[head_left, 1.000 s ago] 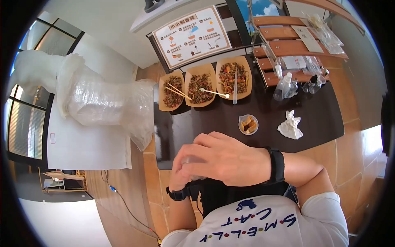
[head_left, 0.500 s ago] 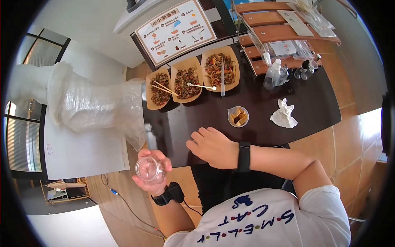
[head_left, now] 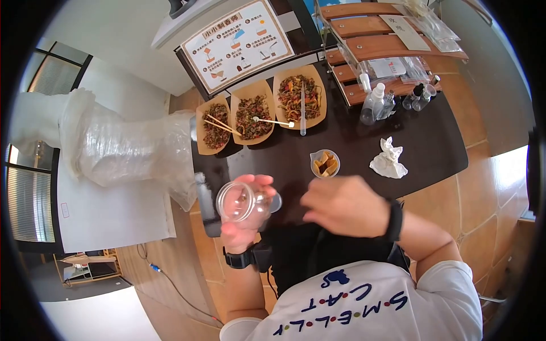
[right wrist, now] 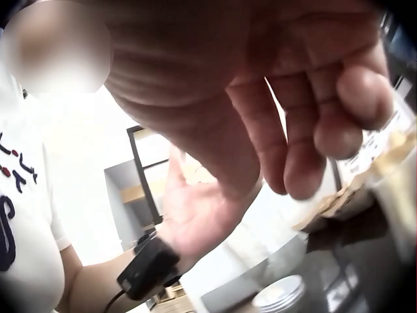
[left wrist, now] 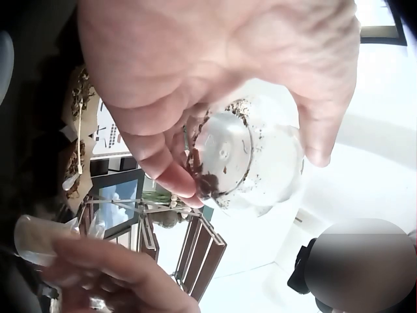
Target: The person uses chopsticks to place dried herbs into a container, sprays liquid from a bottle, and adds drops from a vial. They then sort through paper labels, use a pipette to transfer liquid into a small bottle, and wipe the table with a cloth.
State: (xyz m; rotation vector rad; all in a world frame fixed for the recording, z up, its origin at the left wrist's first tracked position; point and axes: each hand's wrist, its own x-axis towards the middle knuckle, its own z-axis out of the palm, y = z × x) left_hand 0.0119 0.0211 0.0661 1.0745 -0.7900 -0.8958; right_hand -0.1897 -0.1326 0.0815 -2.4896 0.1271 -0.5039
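Observation:
The left hand (head_left: 242,227) holds a clear round jar (head_left: 243,202), fingers and thumb curled round its sides, its mouth uncovered. Dark dried bits cling inside the jar (left wrist: 225,153) in the left wrist view. Beside that hand a round clear lid (head_left: 276,203) lies on the dark table. The right hand (head_left: 350,206), blurred, hovers near the table's front edge, just below a small cup (head_left: 314,169) of tan wedges. In the right wrist view the fingers of the right hand (right wrist: 280,98) hang loosely bent, holding nothing.
Three paper trays (head_left: 233,133) of dried mix stand at the back left, with sticks and a spoon. A crumpled tissue (head_left: 388,160), small bottles (head_left: 372,105) and a wooden rack (head_left: 369,48) are at the right. Wrapped plastic (head_left: 125,142) stands left.
The hands were together around the jar and have separated. The left hand first went left, then came back rightward with the jar. The right hand has moved right, towards the small cup.

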